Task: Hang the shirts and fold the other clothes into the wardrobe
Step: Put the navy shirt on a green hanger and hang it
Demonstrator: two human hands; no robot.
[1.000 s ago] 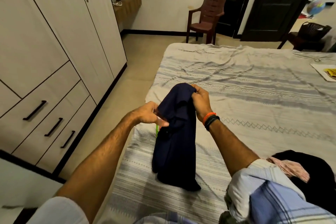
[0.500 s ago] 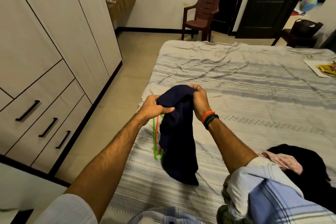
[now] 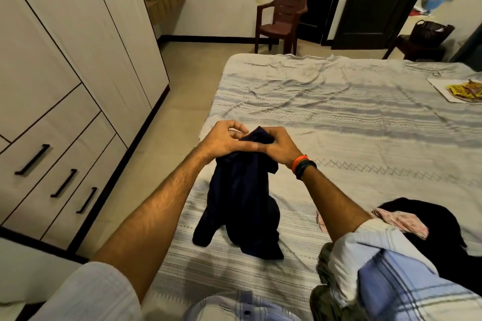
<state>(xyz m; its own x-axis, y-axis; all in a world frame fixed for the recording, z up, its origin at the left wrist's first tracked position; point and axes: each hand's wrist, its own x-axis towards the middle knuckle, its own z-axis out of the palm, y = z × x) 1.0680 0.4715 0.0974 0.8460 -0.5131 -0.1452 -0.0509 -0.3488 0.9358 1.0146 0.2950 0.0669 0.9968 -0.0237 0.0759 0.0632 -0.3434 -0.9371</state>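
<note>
A dark navy garment (image 3: 242, 206) hangs from both my hands over the near left part of the bed (image 3: 339, 117), its lower end resting on the striped cover. My left hand (image 3: 225, 139) and my right hand (image 3: 277, 146) meet at its bunched top edge, fingers curled into the cloth. A black garment (image 3: 422, 219) and a pink patterned cloth (image 3: 401, 221) lie on the bed at the right. The wardrobe (image 3: 78, 47) stands shut on the left, with drawers (image 3: 60, 164) below its doors. No hanger shows; the navy cloth covers that spot.
A brown plastic chair (image 3: 283, 14) stands by the far wall beside dark doors (image 3: 378, 0). A dark basket (image 3: 427, 31) sits at the far right. A white tray with yellow items (image 3: 459, 90) lies on the bed's right side. Floor runs between wardrobe and bed.
My left hand has moved up and right to join my right hand at the garment's top. The garment has spread lower on the bed, hiding the green hanger seen earlier.
</note>
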